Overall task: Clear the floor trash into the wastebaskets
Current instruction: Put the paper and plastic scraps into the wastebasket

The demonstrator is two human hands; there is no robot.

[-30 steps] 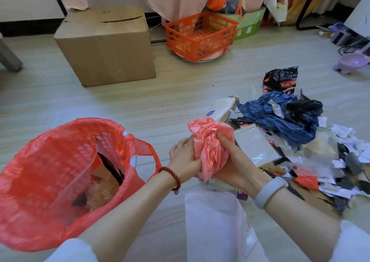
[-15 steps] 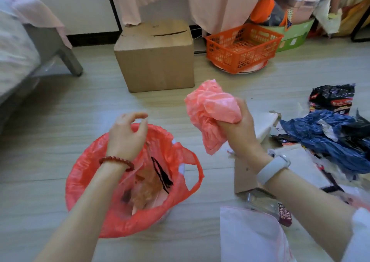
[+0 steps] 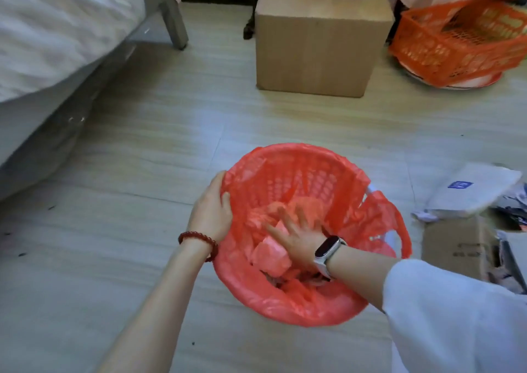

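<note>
The wastebasket (image 3: 310,173) with its red liner sat on the floor in front of the cardboard box (image 3: 322,36). Left hand (image 3: 211,210) gripped the basket's rim, and right hand (image 3: 299,235), fingers spread flat, pressed the crumpled pink bag (image 3: 271,254) down inside. Push too hard and the thin liner could've torn or slipped off the rim.

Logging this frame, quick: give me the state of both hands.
Left hand: grips the rim of the red-lined wastebasket.
Right hand: open, fingers spread, pressing the pink plastic bag down inside.
</note>
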